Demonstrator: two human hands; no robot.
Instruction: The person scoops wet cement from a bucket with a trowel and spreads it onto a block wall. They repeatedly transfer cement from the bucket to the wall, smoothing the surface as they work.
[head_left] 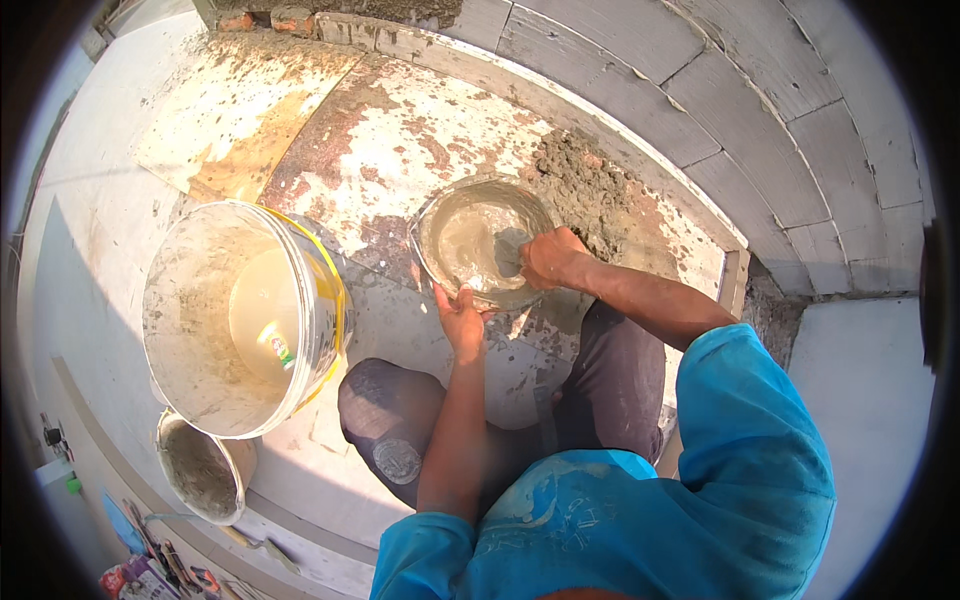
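A bucket (pixel 432 262) with wet grey mortar (pixel 468 232) stands on the stained boards in front of me. My left hand (pixel 461 318) grips its near rim, thumb and fingers at the edge. My right hand (pixel 553 258) is closed in a fist over the bucket's right side. From it a trowel (pixel 510 250) reaches into the mortar; its grey blade is partly sunk and its handle is hidden in my fist.
To the left stands a large white bucket (pixel 185 320) with cloudy water, and near it a smaller dirty bucket (pixel 243 465). Loose mortar (pixel 590 190) lies beside a grey block wall (pixel 640 110). Hand tools (pixel 175 570) lie at the lower left, with another trowel (pixel 270 550).
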